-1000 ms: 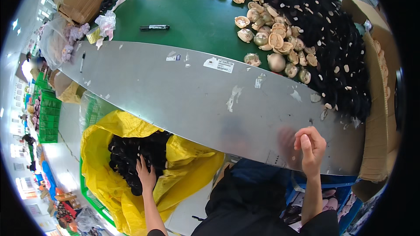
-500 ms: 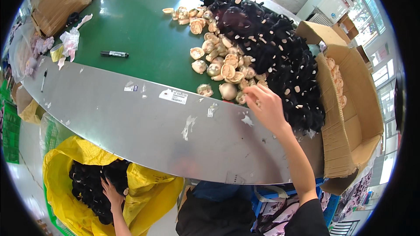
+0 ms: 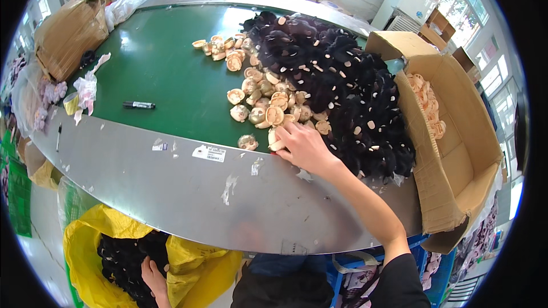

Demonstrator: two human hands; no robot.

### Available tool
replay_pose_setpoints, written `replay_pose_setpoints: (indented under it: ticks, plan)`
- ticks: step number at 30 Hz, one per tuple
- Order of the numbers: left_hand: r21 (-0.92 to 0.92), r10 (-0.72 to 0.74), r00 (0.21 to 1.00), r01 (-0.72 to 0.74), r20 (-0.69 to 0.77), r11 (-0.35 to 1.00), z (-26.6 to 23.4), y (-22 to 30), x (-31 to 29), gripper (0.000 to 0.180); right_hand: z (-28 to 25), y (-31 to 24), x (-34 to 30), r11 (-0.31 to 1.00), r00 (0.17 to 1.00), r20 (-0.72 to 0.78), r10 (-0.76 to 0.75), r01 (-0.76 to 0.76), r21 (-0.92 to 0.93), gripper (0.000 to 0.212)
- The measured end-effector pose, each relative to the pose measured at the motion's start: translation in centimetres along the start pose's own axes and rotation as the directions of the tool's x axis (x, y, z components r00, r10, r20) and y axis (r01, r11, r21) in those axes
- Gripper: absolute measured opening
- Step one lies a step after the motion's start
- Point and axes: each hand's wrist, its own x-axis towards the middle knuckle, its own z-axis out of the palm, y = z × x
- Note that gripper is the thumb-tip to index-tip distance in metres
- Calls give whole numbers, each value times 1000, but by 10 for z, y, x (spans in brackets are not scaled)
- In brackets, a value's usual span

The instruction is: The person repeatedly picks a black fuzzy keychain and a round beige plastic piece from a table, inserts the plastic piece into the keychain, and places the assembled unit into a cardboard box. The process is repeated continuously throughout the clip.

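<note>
Touching a pale doll-head shell (image 3: 273,139) at the near edge of the shell heap (image 3: 274,116) on the desk (image 3: 171,179), the right hand (image 3: 306,147) has bent fingers, though I can't tell whether they grip. The left hand (image 3: 154,278) lies on black furry pieces (image 3: 121,262) inside the yellow sack (image 3: 197,265), its grip equally unclear. Picking out one shell seems the step in hand, and the next move calls for a sure pinch.

Below the bench (image 3: 319,217), the view's lower edge cuts off the yellow sack (image 3: 200,271); whether the left hand (image 3: 153,278) grips its black pieces (image 3: 127,259) is unclear. On the bench, the right hand (image 3: 305,146) hides part of a pale piece (image 3: 274,139).
</note>
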Motion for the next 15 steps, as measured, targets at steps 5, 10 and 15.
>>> replay_pose_setpoints:
  ticks: [5, 10, 15]
  plan:
    - [-270, 290, 946, -321, -147, 908, -38, 149, -29, 12, -9, -6, -26, 911, 985, -94, 142, -93, 402, 30]
    - [-629, 599, 799, -494, -56, 600, 4, 230, -49, 13, -6, 11, -47, 790, 952, -209, 223, -51, 612, 31]
    - [-672, 820, 568, -634, -70, 383, 36, 315, -63, 16, -26, 15, -66, 482, 820, -116, 561, -209, 851, 23]
